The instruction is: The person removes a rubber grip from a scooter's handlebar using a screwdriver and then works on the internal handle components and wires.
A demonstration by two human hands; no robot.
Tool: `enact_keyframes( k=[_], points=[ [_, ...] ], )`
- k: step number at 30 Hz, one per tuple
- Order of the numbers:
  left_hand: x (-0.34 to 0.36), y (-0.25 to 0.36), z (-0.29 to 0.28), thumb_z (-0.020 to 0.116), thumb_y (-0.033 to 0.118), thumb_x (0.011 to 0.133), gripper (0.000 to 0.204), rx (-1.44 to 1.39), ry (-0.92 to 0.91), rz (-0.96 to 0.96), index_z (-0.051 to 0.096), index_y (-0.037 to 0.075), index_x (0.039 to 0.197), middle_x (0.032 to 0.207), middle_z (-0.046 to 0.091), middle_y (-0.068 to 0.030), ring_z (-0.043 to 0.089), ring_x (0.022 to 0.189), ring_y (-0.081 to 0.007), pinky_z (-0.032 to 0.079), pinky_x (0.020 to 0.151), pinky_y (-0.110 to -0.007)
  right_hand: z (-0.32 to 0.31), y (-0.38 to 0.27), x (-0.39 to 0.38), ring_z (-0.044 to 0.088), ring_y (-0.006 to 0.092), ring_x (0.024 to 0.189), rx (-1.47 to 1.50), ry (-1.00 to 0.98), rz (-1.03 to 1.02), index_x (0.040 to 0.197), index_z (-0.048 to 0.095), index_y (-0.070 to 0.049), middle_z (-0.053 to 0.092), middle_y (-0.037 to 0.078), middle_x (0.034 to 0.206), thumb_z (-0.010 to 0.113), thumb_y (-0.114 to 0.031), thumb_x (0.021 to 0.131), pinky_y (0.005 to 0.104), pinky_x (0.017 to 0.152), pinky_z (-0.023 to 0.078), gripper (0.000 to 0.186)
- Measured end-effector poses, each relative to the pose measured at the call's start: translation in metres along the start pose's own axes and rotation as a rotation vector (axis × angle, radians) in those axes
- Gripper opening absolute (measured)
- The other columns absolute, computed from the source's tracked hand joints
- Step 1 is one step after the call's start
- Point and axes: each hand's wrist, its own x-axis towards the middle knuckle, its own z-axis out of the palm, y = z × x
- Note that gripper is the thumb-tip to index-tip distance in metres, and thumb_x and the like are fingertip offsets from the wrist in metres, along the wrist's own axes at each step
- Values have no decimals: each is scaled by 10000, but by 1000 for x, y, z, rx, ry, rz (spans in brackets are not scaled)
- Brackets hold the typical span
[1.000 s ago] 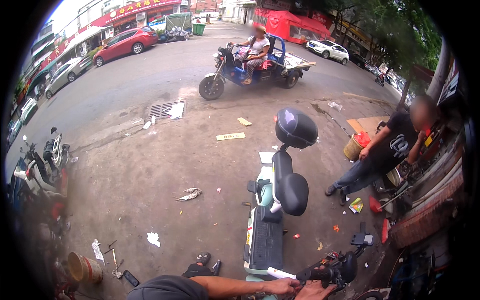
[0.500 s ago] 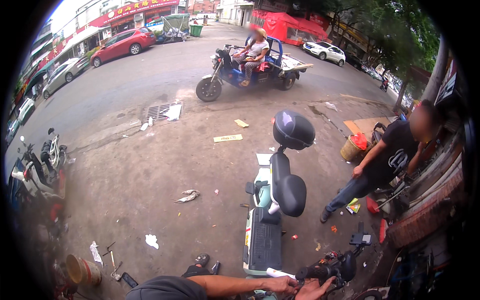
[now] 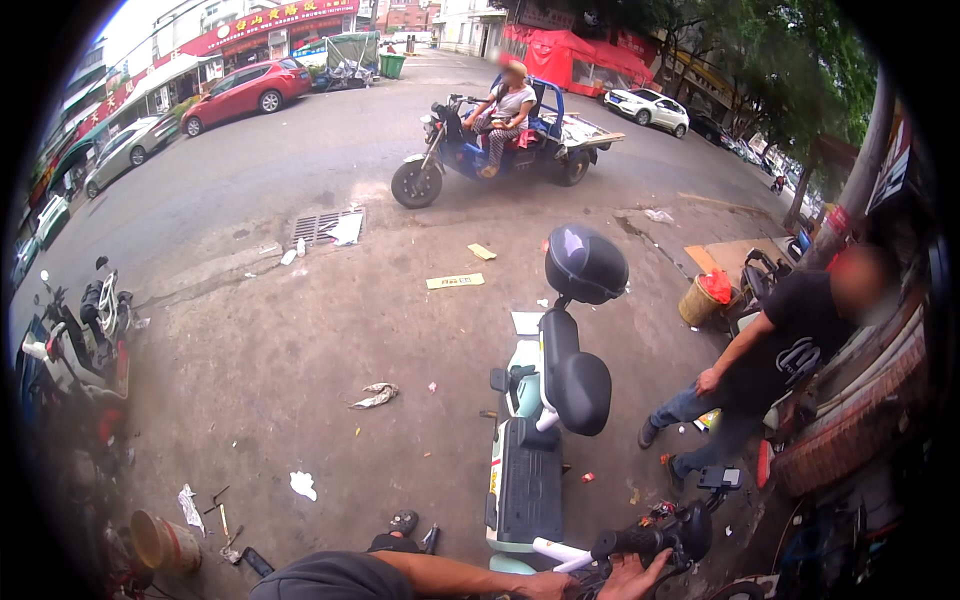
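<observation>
A pale green and white electric scooter (image 3: 532, 480) stands in front of me, its front end toward me at the lower edge. Across the bottom reaches my left forearm, with my left hand (image 3: 548, 585) low beside the white steering stem (image 3: 562, 552). The frame's edge cuts off that hand's fingers, so its hold is hidden. Just under the black handlebar grip (image 3: 632, 543) is my right hand (image 3: 630, 578), open, fingers stretched out and apart. A phone holder (image 3: 720, 479) sits out on the bar. Whether the right fingers touch the bar is unclear.
At right a person in dark clothes (image 3: 790, 350) walks near a bucket with a red bag (image 3: 705, 298). A rider sits on a blue cargo tricycle (image 3: 500, 140) in the street. Lower left are a bucket (image 3: 165, 542), a hammer-like tool (image 3: 226, 525) and a dark phone (image 3: 258, 562).
My left hand has moved down and slightly left, away from my right hand. The person at right has stepped forward, closer to the handlebar. The tricycle has barely shifted.
</observation>
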Motion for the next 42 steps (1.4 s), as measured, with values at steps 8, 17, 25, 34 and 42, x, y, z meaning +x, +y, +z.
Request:
enact_keyframes(
  k=[8,17,25,34,42],
  points=[
    [-26,55,-69,574,251,837,224,-444,428,-78,573,33,889,633,455,42,402,531,-59,313,482,-244,15,-6,-9,531,275,1118,222,-82,88,1282,501,-77,569,105,1239,434,-453,944,433,965,390,510],
    [-37,185,-95,630,548,777,678,311,493,223,496,88,1258,687,623,-127,617,638,-295,453,581,-391,19,-1,-11,598,263,961,243,-51,143,1168,555,-47,618,120,1109,481,-414,917,385,777,493,451],
    [-21,183,-82,617,516,784,536,542,523,91,592,95,1115,670,630,-145,620,669,-360,486,623,-421,18,-1,-18,563,200,1000,177,-149,-15,1265,485,-124,558,70,1165,467,-535,898,314,783,487,551],
    [-21,195,-76,727,257,774,452,195,558,-82,600,-20,1108,825,674,-127,598,725,-126,494,670,-288,-34,-7,9,561,158,889,359,16,-26,1029,564,-129,588,14,942,491,-328,954,325,756,457,225],
    [-14,199,-72,711,264,795,466,114,547,-136,582,-22,1140,636,569,-25,472,505,-70,378,426,-246,-43,4,0,553,154,864,499,6,-122,983,578,-137,598,15,896,517,-262,930,325,749,432,149]
  ],
)
